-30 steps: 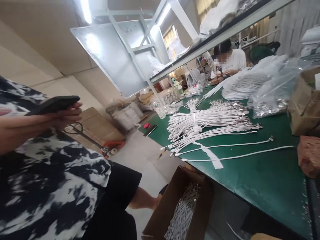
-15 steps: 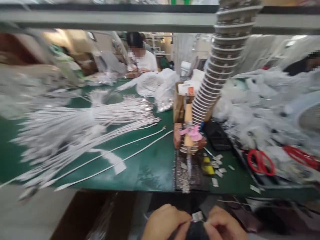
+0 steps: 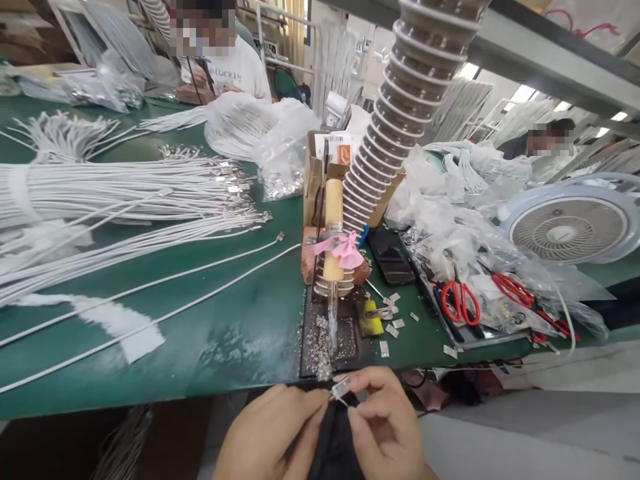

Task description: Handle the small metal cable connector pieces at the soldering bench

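Note:
Below the table's front edge, my left hand (image 3: 273, 437) and my right hand (image 3: 383, 427) meet around a small silver metal connector shell (image 3: 341, 387), pinched between the fingertips of both. A dark cloth lies under the hands. Just beyond them stands a soldering iron (image 3: 333, 267) with a wooden handle and a pink tag, tip down over a dark plate (image 3: 313, 340) strewn with solder bits. A ribbed exhaust hose (image 3: 395, 113) hangs down to it. White cables (image 3: 125, 193) with metal ends lie bundled on the green table (image 3: 240, 333) to the left.
Red-handled scissors (image 3: 463, 300) and crumpled plastic bags lie on the right, with a white fan (image 3: 570, 230) behind. A black phone (image 3: 390, 257) and a cardboard box (image 3: 320, 180) sit behind the iron. Two other people sit at the far side.
The camera has swung from a person with a phone on the left to the soldering station. My hands have come into view and now hold the connector shell higher, nearer the table edge.

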Demonstrator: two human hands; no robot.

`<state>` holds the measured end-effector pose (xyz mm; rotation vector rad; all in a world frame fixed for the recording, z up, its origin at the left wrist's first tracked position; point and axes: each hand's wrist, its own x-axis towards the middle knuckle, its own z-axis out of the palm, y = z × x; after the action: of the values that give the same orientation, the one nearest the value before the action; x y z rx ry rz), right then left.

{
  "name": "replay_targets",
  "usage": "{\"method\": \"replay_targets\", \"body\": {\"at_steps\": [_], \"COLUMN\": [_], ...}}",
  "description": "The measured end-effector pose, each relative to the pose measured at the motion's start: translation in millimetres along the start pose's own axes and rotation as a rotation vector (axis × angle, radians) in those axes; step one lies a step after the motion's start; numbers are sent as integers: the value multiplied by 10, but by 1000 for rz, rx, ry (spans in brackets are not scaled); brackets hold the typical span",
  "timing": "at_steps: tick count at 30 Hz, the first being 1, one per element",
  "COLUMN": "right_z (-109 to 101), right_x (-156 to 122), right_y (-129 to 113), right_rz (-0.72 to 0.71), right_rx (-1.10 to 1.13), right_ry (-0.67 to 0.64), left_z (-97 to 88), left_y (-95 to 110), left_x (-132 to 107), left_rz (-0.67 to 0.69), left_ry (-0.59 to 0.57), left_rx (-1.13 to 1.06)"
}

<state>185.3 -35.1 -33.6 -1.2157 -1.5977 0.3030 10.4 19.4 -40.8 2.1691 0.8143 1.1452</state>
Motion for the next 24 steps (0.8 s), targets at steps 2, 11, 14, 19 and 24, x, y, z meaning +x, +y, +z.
{"method": "replay_targets", "body": {"at_steps": [2,11,14,19,24], "right_z": [-2,9,7,21,29], "right_x": [40,146,168,185,192], "right_y": [-10,-26,-38,-54,-68], "right_rz": [-2,32,30,21,16], "right_rx": [0,-5,7,2,-13], "right_ry": [-34,-5,-3,-7,-1], "left_z": [-27,-68,-79,-96,-98], "left_y": [10,51,59,72,75], "left_x": [54,208,214,200,214], "left_rz": [2,38,39,46,43], "left_ry": [33,64,64,85,89], "left_rx": [27,62,64,82,85]}}
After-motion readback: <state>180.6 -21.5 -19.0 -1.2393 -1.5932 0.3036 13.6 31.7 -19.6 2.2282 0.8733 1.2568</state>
